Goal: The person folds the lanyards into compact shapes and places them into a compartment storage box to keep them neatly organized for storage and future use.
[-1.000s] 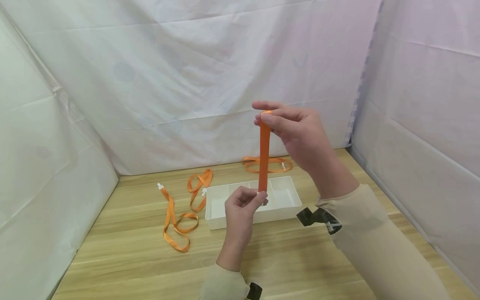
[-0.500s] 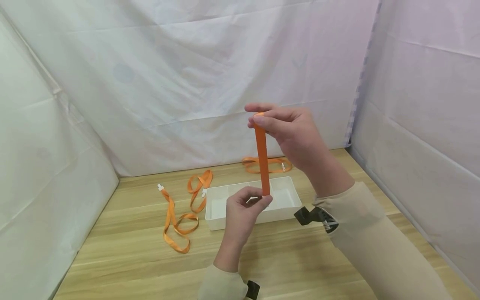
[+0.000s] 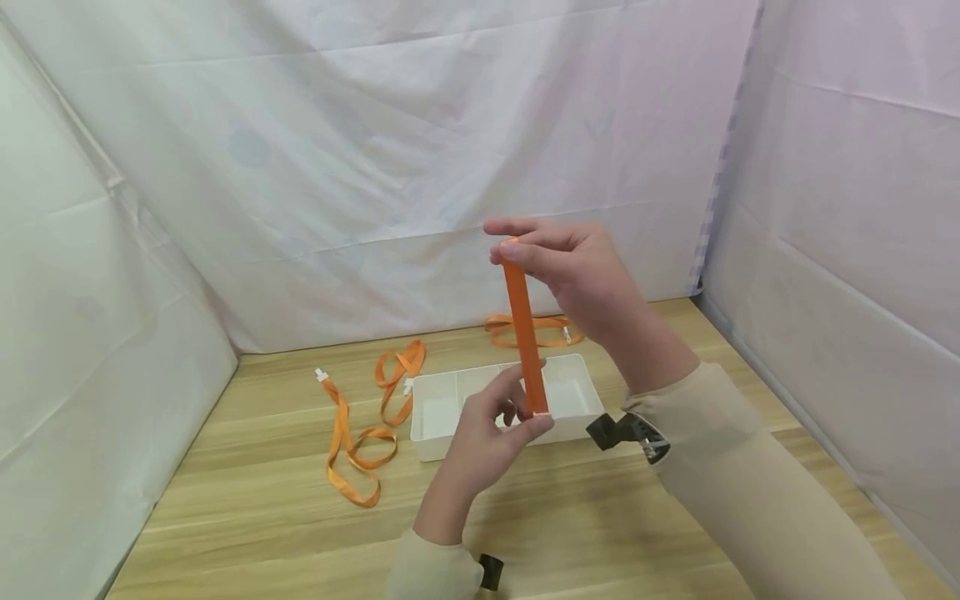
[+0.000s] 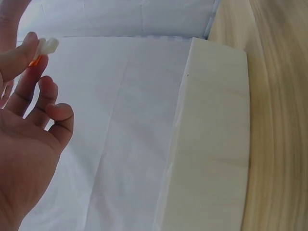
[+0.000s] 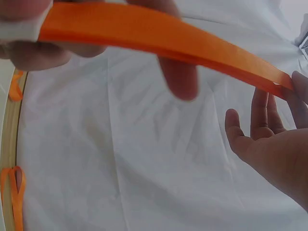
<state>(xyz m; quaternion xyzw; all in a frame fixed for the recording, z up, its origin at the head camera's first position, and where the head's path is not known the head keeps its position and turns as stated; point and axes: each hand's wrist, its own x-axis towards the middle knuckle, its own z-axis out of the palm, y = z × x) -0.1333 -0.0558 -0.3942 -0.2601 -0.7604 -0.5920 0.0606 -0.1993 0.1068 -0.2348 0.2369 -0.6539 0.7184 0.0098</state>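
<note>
Nearest the camera, the left hand [image 3: 491, 433] pinches the lower end of an orange strap [image 3: 523, 329] between thumb and forefinger, its other fingers loosely spread; the left wrist view shows a small white clip [image 4: 48, 45] at those fingertips. From there the strap runs upward, almost upright and leaning slightly left, its long axis stretched taut to the right hand [image 3: 573, 279], which pinches the folded top end above and slightly beyond. The strap is flat, smooth woven ribbon, doubled along its length. Behind the hands a shallow white plastic tray [image 3: 431, 446] with dividers sits on the pale wood-grain bench [image 3: 247, 500]. Left of the tray lie two loose orange straps [image 3: 352, 442], curled; another [image 3: 558, 327] rests beyond, near the creased white cloth backdrop [image 3: 337, 150].
</note>
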